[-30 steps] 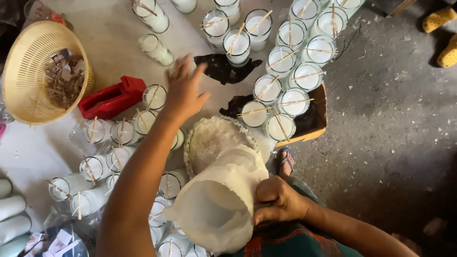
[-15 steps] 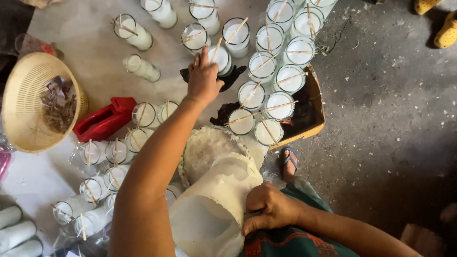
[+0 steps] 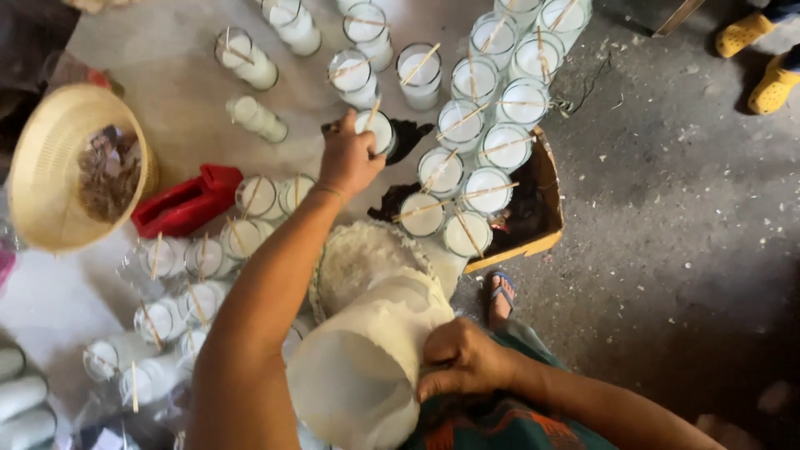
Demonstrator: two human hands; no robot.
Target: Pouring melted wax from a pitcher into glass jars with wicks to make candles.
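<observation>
I have the left hand [image 3: 350,158] stretched up to the centre of the frame, fingers curled shut round a clear glass tumbler filled with white wax [image 3: 377,131] that has a thin wooden stick laid across its rim; the glass sits just above the knuckles, beside a dark spill on the pale floor sheet [image 3: 175,83]. To do this well, I judge I should lift it straight and level so the stick and wick stay centred and the neighbouring glasses aren't knocked. My forearm runs diagonally from lower left, wrist slightly bent. The right hand [image 3: 467,358], low in the frame, clamps the side of a wax-crusted white plastic jug [image 3: 367,367], tilted with its mouth toward me.
</observation>
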